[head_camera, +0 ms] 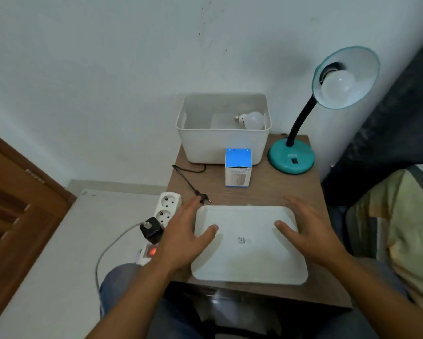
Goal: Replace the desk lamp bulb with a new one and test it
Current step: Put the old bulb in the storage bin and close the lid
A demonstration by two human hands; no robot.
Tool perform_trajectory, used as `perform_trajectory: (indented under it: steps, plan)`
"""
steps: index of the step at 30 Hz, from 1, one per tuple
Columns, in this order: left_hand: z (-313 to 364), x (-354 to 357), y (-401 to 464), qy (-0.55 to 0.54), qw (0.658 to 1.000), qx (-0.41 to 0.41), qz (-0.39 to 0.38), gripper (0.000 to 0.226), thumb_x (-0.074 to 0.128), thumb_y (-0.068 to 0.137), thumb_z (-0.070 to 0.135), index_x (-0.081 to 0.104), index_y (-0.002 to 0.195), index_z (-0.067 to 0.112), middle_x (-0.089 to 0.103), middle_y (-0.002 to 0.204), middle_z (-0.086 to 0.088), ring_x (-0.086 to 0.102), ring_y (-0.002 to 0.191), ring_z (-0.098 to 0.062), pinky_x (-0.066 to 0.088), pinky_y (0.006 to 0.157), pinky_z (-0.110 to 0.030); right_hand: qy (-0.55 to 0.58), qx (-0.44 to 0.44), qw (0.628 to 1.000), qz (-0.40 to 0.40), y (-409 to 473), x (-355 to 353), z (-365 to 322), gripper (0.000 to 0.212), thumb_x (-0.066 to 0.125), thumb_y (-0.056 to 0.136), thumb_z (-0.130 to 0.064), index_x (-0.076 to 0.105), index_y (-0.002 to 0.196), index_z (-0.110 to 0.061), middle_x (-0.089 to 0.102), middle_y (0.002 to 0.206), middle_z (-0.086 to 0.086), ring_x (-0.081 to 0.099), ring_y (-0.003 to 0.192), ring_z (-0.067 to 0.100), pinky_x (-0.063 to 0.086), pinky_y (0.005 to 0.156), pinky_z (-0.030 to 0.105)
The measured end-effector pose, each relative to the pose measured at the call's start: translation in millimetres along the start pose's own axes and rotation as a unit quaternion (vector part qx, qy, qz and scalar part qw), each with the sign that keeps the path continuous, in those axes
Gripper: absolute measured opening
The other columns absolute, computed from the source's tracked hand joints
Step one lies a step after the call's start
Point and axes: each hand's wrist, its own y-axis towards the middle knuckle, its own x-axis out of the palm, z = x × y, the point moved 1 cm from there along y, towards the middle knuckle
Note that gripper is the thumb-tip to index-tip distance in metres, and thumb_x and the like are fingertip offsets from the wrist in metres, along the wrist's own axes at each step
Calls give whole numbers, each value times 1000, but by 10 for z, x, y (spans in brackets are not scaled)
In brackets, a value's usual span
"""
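A teal desk lamp stands at the table's back right, its shade tilted toward me with a white bulb screwed in, unlit. Its black plug lies loose on the table, not in a socket. A second white bulb lies inside the white bin. A blue-and-white bulb box stands in front of the bin. My left hand and my right hand hover flat, fingers spread, over the two sides of a white tray; they hold nothing.
A white power strip with a lit red switch lies at the table's left edge; a black adapter is plugged in. A wooden door is at far left, a bed at right. The small wooden table stands against the wall.
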Motion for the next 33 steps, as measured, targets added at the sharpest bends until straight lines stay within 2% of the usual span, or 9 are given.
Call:
perform_trajectory:
  steps: [3,6,9,13,16,22,26,30,33]
  plan:
    - [-209,214,-300,11,997,-37,-67,94,63,82,66,21,159,32,22,165,11,22,150,-8,23,123,-34,9,3,999,-36,-327,131,172,81,69,81,-53,29,149,-34,31,156,-8,32,140,13,26,109,27]
    - [-342,337,-505,53,989,-71,-122,110,65,81,68,0,161,28,-2,169,8,-1,154,-8,7,125,-30,-24,15,997,-77,-553,237,309,100,71,71,-65,17,152,-40,15,163,-7,14,148,13,16,115,29]
    - [-373,374,-587,106,982,-54,-145,120,63,78,74,-8,160,25,-13,168,6,-12,154,-11,-2,121,-29,-74,18,991,-113,-656,284,376,117,66,64,-78,1,153,-41,-5,165,-4,-5,151,15,10,118,35]
    - [-388,403,-598,125,981,-46,-141,124,63,76,77,-7,161,21,-11,169,2,-14,154,-13,-5,118,-27,-124,16,984,-123,-689,312,401,125,56,60,-87,-6,154,-34,-13,164,1,-14,150,20,5,119,36]
    - [-382,412,-593,113,984,-48,-126,124,66,75,75,-3,162,20,-7,169,2,-11,154,-13,-5,117,-25,-167,4,978,-127,-681,337,411,128,37,53,-97,-11,154,-34,-16,163,4,-16,150,23,2,119,36]
    - [-336,400,-583,86,987,-72,-115,124,75,73,68,5,162,18,-1,169,3,-7,155,-13,-3,118,-25,-158,0,980,-123,-695,326,395,131,26,49,-99,-11,154,-31,-16,163,5,-20,148,20,-7,115,30]
    - [-329,358,-633,35,992,-81,-94,127,81,67,66,10,162,21,4,169,7,-1,154,-8,2,120,-25,-102,9,987,-123,-749,247,351,126,42,52,-92,-10,152,-36,-15,163,0,-24,139,7,-5,114,29]
    - [-257,255,-635,13,996,-64,-64,127,82,65,67,9,161,25,3,166,17,2,153,-3,8,122,-25,-49,7,993,-108,-778,116,319,118,59,57,-82,-13,143,-47,-20,157,-13,-26,140,5,1,119,39]
    - [-129,123,-535,27,998,-37,-43,128,78,65,71,6,161,27,-3,159,22,4,154,-6,12,123,-30,-41,-2,996,-85,-698,-43,239,120,61,57,-81,-14,145,-50,-26,151,-23,-28,141,4,3,119,42]
